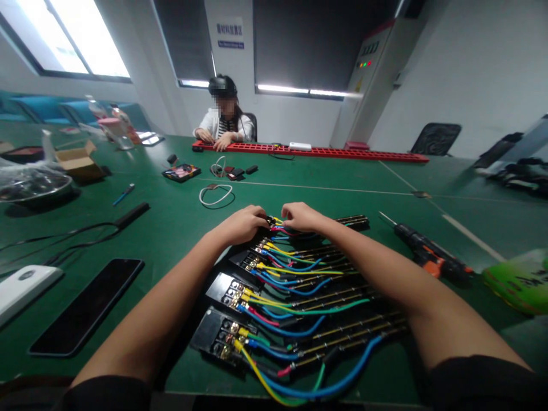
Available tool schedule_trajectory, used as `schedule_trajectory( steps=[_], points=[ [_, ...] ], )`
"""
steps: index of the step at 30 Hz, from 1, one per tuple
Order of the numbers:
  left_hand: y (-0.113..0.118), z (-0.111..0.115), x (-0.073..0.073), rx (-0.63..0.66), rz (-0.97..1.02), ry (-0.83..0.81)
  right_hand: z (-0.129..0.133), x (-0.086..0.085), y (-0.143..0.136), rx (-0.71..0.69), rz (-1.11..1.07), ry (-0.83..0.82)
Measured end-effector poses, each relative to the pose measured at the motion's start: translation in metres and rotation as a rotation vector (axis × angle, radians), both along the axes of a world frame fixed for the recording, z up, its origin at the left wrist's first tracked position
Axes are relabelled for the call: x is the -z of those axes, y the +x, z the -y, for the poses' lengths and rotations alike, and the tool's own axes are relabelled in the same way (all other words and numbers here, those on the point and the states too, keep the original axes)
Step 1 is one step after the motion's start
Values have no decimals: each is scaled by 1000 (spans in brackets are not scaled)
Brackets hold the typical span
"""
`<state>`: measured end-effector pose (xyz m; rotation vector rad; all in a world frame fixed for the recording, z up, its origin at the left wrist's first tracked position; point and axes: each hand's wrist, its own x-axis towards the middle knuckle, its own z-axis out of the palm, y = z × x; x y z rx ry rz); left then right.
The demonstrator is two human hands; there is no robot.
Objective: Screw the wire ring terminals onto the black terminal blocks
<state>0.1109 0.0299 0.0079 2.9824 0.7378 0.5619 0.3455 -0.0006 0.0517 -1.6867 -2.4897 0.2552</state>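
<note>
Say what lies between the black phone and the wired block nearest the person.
In the head view, the left forearm crosses between phone and wired block; green tabletop shows beside the phone.

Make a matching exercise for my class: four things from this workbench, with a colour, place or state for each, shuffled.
1. phone
2. power screwdriver
3. long rail
4. cardboard box

A. red, on the far side
B. flaps standing open
C. screen up and dark
D. black and orange

Pairs: 1-C, 2-D, 3-A, 4-B
</note>
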Motion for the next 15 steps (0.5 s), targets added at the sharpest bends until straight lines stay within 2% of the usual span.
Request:
schedule_trajectory(
  steps=[3,15],
  points=[
    [0,0,0,8,8,10,-3,-2,-4,41,22,-81],
    [2,5,-4,-37,-49,-15,-25,-2,-12,0,90,-360]
  ],
)
